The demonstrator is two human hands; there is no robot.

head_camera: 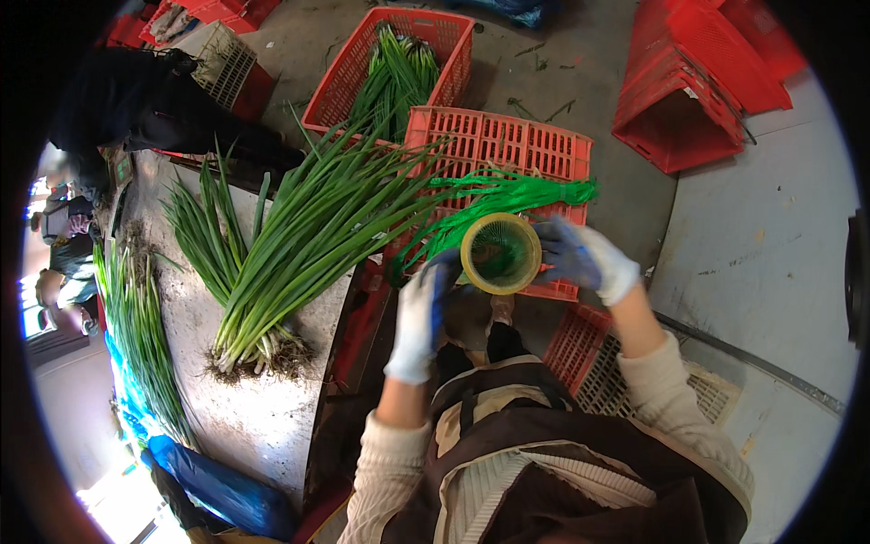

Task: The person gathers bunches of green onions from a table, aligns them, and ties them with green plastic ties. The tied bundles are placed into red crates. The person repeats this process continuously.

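Note:
My left hand [429, 299], in a white and blue work glove, is at the left side of a yellowish round tube [466, 262] with an open top. At its right side is my right hand [578, 255], gloved alike and slightly blurred. Green netting shows inside the tube. Beyond it, a bundle of green plastic net bags [516, 194] lies on an upturned red crate [503, 139]. To the left, a large bunch of green onions [306, 238] with dirty roots lies on the table, its leaf tips reaching over the crate.
The worktable [272, 435] stands at the left, with more green onions [146, 319] along its far side and a blue plastic roll [217, 483]. A red crate [319, 102] of green onions is ahead. Stacked red crates [680, 102] stand right. Another person [156, 102] is at upper left.

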